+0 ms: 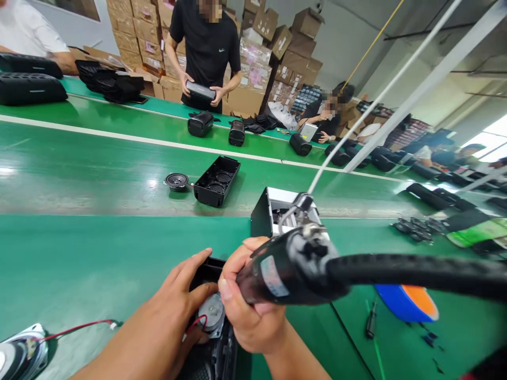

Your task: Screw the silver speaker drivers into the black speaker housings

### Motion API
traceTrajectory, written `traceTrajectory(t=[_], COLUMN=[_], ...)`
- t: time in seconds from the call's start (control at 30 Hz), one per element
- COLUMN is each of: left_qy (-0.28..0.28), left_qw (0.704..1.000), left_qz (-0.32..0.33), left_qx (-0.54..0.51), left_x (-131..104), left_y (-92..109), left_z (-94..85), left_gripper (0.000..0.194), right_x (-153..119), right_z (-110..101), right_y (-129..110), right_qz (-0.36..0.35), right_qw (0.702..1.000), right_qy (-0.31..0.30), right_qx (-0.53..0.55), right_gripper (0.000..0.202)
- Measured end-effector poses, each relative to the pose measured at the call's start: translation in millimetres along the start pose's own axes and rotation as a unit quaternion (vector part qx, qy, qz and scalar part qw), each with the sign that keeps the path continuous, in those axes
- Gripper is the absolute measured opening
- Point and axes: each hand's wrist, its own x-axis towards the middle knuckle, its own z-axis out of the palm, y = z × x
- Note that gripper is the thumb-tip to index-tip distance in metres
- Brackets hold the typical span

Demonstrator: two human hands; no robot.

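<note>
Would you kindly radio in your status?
Left hand spread around speaker in black housing. Right hand gripping black tool. Thick black hose crossing at right.

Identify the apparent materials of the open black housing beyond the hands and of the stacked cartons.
Open black housing: probably moulded plastic, satin black, judging by its soft sheen and thin walls. Stacked cartons: brown cardboard, some apparently film-wrapped, given glossy creases.

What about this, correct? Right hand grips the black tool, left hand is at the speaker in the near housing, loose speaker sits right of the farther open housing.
One fix, per the head view: the loose speaker sits left of the farther open housing. Right hand, black tool, left hand and near housing are as stated.
</note>
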Motion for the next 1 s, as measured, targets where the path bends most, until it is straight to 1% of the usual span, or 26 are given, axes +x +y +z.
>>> traceTrajectory(t=[0.07, 0.17, 0.23, 0.3, 0.33, 0.4, 0.47, 0.5, 0.6, 0.67, 0.7, 0.77, 0.83, 0.93, 1.0], left_qy=[0.031, 0.075, 0.077, 0.075, 0.076, 0.085, 0.089, 0.091, 0.105, 0.11, 0.107, 0.082, 0.051, 0.025, 0.017], left_qw=[0.999, 0.996, 0.996, 0.996, 0.996, 0.995, 0.994, 0.993, 0.991, 0.99, 0.99, 0.992, 0.994, 0.994, 0.994], left_qz=[0.019, 0.042, 0.046, 0.033, 0.023, 0.008, 0.002, 0.001, -0.012, -0.022, -0.025, -0.025, -0.023, -0.03, -0.045], left_qx=[-0.003, -0.005, -0.011, -0.024, -0.032, -0.05, -0.065, -0.07, -0.084, -0.087, -0.088, -0.089, -0.093, -0.101, -0.1], left_x=[-2, -5, -6, -8, -8, -9, -10, -11, -11, -12, -12, -12, -12, -12, -11], left_y=[-10, -22, -27, -28, -28, -25, -21, -18, -12, -9, -8, -8, -8, -3, 5], left_z=[8.7, 19.6, 23.2, 23.8, 23.4, 22.8, 23.5, 24.5, 27.6, 27.3, 25.9, 20.8, 14.3, 5.7, 1.6], left_gripper=[0.066, 0.073, 0.076, 0.069, 0.064, 0.055, 0.054, 0.055, 0.052, 0.051, 0.051, 0.054, 0.056, 0.057, 0.059], right_x=[2, 1, -1, 0, 2, 8, 17, 20, 26, 25, 24, 21, 19, 15, 9], right_z=[3, 8, 10, 6, 1, -15, -37, -48, -76, -86, -88, -88, -85, -77, -74], right_y=[0, 4, 6, 1, -5, -21, -37, -43, -47, -41, -38, -33, -33, -40, -47], right_qz=[-0.015, -0.019, -0.009, -0.006, -0.01, -0.036, -0.075, -0.093, -0.118, -0.12, -0.116, -0.105, -0.087, -0.029, 0.019], right_qw=[1.0, 0.999, 0.998, 0.997, 0.995, 0.988, 0.976, 0.974, 0.975, 0.976, 0.977, 0.979, 0.978, 0.979, 0.979], right_qy=[0.005, 0.007, 0.01, 0.028, 0.049, 0.118, 0.186, 0.199, 0.187, 0.171, 0.163, 0.155, 0.167, 0.191, 0.2], right_qx=[0.013, 0.043, 0.059, 0.072, 0.082, 0.097, 0.085, 0.062, -0.021, -0.056, -0.067, -0.081, -0.086, -0.065, -0.024], right_gripper=[0.049, 0.037, 0.031, 0.026, 0.025, 0.036, 0.049, 0.052, 0.059, 0.061, 0.06, 0.056, 0.053, 0.056, 0.062])
